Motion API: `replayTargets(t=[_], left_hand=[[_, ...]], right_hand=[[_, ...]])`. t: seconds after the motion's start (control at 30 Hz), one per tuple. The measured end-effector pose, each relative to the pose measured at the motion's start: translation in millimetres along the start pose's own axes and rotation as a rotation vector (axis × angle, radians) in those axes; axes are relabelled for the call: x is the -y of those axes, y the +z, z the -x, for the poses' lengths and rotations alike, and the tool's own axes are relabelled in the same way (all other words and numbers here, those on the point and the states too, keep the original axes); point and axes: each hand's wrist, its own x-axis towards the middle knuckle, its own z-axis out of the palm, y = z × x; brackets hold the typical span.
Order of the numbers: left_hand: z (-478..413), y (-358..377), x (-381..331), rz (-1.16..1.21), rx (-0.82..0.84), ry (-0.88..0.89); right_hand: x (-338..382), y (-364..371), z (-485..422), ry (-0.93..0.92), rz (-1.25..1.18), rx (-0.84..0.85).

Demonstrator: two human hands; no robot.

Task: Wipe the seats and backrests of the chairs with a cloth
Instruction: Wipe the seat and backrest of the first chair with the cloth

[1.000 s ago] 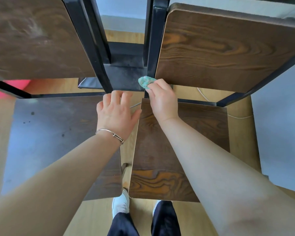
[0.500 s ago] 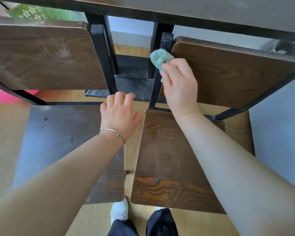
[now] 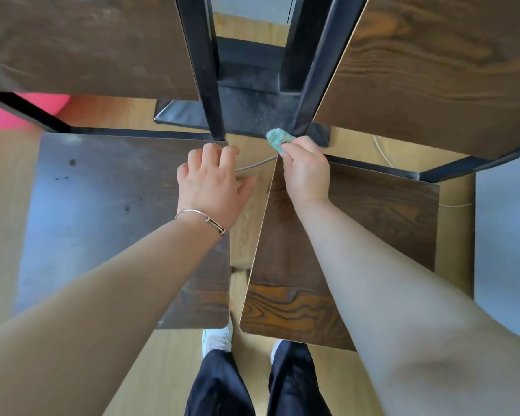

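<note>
The cloth point(image 3: 278, 139) is pinched in the curled fingers of the right hand point(image 3: 305, 172), at the foot of the right backrest point(image 3: 433, 70), against its black post point(image 3: 321, 70). The left hand point(image 3: 212, 184) is laid, fingers relaxed, on the rear corner of the left seat point(image 3: 102, 205).

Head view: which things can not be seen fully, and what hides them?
Head view:
- Cloth: mostly inside the right hand; a tuft shows.
- Left backrest, right backrest: tops cut off by the top edge.
- Pink thing: blurred, cut by the left edge.
- Right seat: partly under the right forearm.
</note>
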Motion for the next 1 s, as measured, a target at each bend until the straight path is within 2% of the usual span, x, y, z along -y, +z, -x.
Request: replayTargets(t=[0.23, 0.37, 0.53, 0.73, 1.0], left_hand=[[-1, 9, 1, -0.018, 0.029, -0.002], [1, 7, -9, -0.024, 0.037, 0.021], [4, 7, -26, -0.048, 0.05, 0.071], [8, 15, -60, -0.063, 0.095, 0.125], [17, 33, -114, -0.107, 0.171, 0.18]], right_hand=[[-5, 10, -1, 0.043, 0.17, 0.149], [-9, -2, -1, 0.089, 0.179, 0.198], [-47, -30, 12, 0.321, 0.144, 0.144], [-97, -71, 40, 0.499, 0.124, 0.085], [-150, -129, 112, 0.531, 0.094, 0.127]])
